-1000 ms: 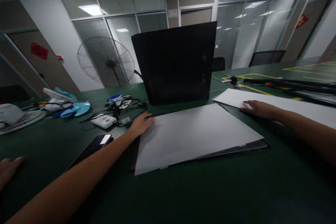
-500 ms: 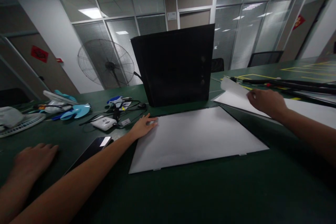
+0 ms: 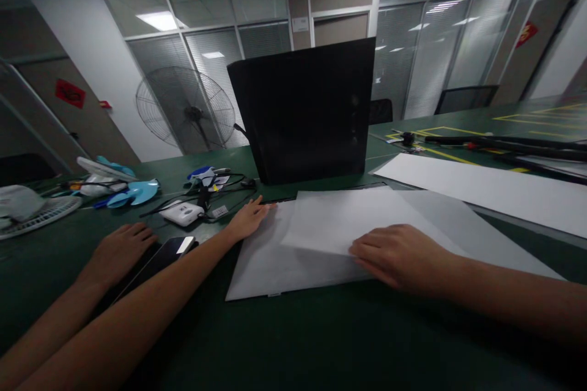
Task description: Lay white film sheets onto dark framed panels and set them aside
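Note:
A flat white panel (image 3: pixel 257 275) with a thin dark edge lies on the green table in front of me. At its far left corner rests my left hand (image 3: pixel 249 220), fingers stretched out and touching the edge. My right hand (image 3: pixel 397 256) is closed on the near edge of a thin white sheet (image 3: pixel 339 214), its fingertips partly hidden. That sheet lies loosely over the panel's middle and right side, reaching past its right edge.
Another person's hand (image 3: pixel 121 250) rests by a phone (image 3: pixel 174 247) at left. A white box (image 3: pixel 182 214) with cables sits behind. A large black case (image 3: pixel 307 113) stands beyond the panel. More white sheeting (image 3: pixel 486 192) and black rods (image 3: pixel 504 143) lie at right.
My right hand has brought the white sheet leftward from the stack at right onto the panel. The other person's hand has moved right, towards the phone. My left hand stays in place.

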### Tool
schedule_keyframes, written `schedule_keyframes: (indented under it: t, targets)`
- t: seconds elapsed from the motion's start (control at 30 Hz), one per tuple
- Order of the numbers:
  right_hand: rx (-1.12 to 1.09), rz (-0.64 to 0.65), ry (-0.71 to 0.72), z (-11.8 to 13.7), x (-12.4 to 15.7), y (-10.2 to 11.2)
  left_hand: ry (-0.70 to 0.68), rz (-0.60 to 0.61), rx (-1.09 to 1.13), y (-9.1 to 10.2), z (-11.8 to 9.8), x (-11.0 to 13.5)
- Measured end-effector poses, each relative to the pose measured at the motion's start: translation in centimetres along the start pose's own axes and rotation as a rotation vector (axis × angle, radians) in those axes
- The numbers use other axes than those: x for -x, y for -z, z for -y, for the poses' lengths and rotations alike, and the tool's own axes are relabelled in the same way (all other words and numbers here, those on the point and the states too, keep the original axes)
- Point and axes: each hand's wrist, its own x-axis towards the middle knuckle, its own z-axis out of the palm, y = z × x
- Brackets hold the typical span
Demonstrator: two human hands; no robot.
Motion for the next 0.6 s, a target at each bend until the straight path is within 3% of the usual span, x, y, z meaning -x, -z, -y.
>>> schedule_keyframes:
  t: [0.23,0.37,0.6]
  targets:
    - [-0.238,0.202,0.128,1.4,-0.5,0.4,0.003,0.089,0.065,0.6,-0.6,0.3]
    - [-0.350,0.269,0.129,0.9,-0.8,0.9,0.030,0.050,0.010,0.0,0.3,0.1]
    - [-0.198,0.282,0.026,-1.8,-0.4,1.2,0.042,0.046,0.085,-0.3,0.7,-0.2]
